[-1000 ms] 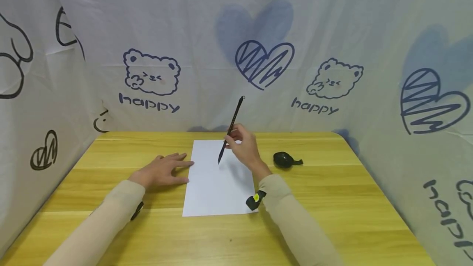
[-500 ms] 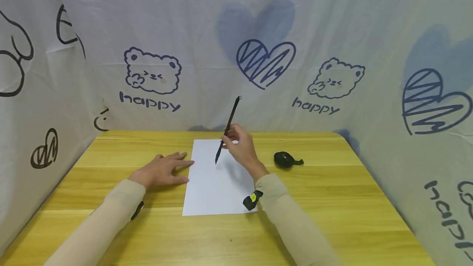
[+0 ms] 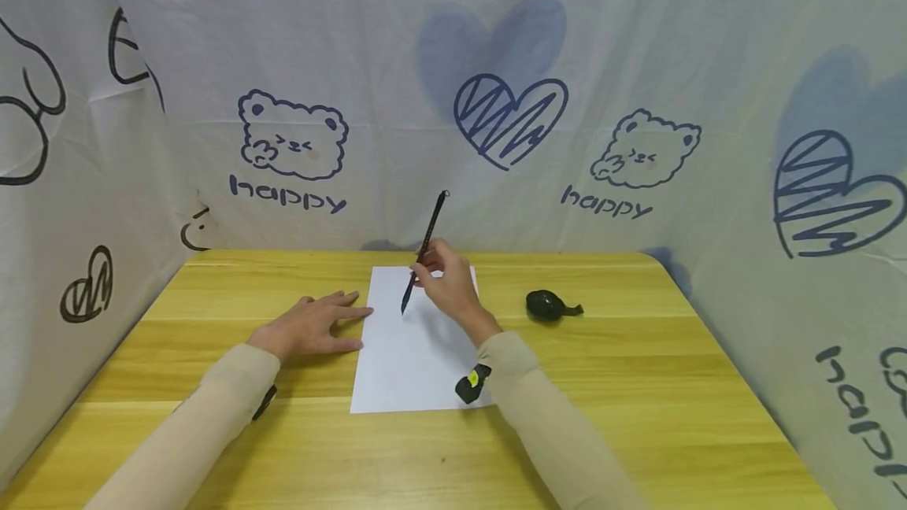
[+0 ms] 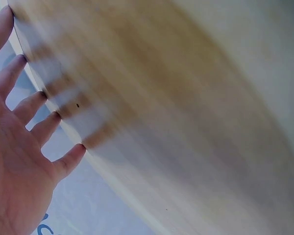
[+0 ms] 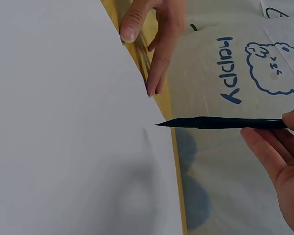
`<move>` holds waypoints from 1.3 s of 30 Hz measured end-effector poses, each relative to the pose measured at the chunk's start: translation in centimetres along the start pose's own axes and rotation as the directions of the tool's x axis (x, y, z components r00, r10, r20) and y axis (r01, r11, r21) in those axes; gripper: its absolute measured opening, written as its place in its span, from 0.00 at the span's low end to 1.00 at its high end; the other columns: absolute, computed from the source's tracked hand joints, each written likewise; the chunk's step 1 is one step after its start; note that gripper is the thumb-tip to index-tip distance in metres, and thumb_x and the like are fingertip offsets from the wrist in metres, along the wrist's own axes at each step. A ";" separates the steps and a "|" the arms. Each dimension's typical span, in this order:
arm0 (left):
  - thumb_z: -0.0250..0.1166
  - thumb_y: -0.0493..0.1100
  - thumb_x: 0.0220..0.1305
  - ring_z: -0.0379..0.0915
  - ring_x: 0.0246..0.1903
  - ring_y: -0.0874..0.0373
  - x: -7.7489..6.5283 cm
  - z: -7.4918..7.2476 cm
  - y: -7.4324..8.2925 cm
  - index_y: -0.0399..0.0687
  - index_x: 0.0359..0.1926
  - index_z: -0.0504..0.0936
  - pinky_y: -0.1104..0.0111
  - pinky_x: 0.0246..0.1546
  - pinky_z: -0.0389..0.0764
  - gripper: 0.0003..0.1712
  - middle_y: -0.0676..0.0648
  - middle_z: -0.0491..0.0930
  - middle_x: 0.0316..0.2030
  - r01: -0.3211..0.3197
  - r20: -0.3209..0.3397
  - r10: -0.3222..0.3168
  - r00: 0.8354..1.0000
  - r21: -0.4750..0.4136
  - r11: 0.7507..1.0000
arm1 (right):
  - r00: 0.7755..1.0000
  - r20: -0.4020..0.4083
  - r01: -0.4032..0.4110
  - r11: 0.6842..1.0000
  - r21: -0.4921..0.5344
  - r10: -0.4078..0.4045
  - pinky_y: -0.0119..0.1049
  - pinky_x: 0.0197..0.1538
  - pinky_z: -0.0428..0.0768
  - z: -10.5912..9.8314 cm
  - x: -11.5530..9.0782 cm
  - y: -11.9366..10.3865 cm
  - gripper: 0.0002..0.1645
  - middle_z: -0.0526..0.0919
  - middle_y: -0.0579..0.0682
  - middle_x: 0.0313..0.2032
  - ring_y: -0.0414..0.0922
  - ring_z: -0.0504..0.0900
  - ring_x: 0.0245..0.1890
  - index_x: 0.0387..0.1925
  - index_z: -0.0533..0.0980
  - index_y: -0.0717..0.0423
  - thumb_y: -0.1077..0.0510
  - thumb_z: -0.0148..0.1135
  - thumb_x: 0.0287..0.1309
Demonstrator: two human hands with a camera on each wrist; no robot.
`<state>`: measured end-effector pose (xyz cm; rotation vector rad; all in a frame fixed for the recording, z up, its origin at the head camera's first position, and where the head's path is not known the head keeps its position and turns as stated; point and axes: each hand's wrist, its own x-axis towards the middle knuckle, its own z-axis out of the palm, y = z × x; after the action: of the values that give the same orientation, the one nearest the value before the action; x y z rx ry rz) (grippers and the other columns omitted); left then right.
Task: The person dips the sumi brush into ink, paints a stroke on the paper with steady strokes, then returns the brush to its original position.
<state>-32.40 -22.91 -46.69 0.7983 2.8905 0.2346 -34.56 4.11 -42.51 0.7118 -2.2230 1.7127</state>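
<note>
My right hand (image 3: 449, 282) pinches a black writing brush (image 3: 425, 246) between thumb and fingers, its shaft leaning with the looped end up and to the right. The pointed dark tip (image 5: 174, 122) hangs over a plain white sheet of paper (image 3: 397, 376), with a faint shadow beneath it in the right wrist view. On the left, my left hand (image 3: 308, 327) lies with fingers spread, its fingertips at the sheet's left edge. The left wrist view shows that left hand (image 4: 27, 147) with all its fingertips down on the tabletop.
A small round black object (image 3: 546, 305) with a short tail lies to the right of the paper on the yellow wood-grain table (image 3: 283, 447). White cloth (image 3: 397, 101) printed with bears and hearts hangs behind and at both sides.
My right hand has moved left across the paper with the brush, its tip going the same way above the sheet. The left hand has stayed in place.
</note>
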 end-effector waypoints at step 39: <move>0.58 0.74 0.66 0.57 0.77 0.33 0.0 0.1 0.0 0.62 0.74 0.72 0.26 0.68 0.59 0.42 0.37 0.62 0.78 -0.001 -0.005 0.001 1.000 -0.002 1.000 | 0.997 0.079 0.015 0.999 -0.040 -0.012 0.32 0.39 0.89 1.8 -0.6 0.5 0.07 0.86 0.65 0.38 0.58 0.90 0.40 0.45 0.76 0.64 0.70 0.62 0.67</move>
<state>-32.40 -22.90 -46.76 0.8000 2.8944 0.2397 -34.11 2.66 -43.68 0.7965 -2.2928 1.6551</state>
